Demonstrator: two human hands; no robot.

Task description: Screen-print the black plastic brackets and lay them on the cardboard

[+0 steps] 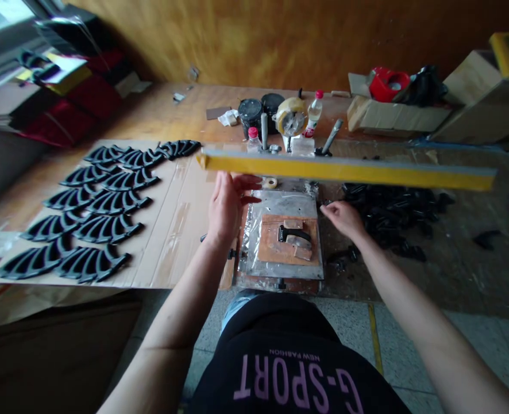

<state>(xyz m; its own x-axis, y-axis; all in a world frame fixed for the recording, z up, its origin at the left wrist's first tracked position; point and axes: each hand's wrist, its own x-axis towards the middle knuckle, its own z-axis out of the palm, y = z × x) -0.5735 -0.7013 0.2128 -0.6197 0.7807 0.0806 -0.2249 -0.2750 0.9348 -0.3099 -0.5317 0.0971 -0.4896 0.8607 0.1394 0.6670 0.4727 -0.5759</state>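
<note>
My left hand [225, 210] is raised just under the left part of a long yellow bar [344, 169], its fingers apart and pointing right. I cannot tell whether it touches the bar. My right hand [344, 217] hovers just right of a metal plate [286, 201], with thumb and fingertips drawn together. Whatever they may hold is too small to see. On the plate lies a wooden board [269, 238] with small blocks. A curved black plastic piece [300, 234] rests on that board between the blocks.
Fan-like black parts [108, 228] lie in rows on cardboard [159, 230] at left. Loose black pieces [392, 218] are heaped at right. Behind the bar stand dark tubs [250, 115], a tape roll [291, 117] and a bottle [313, 114]. Cardboard boxes [401, 115] stand back right.
</note>
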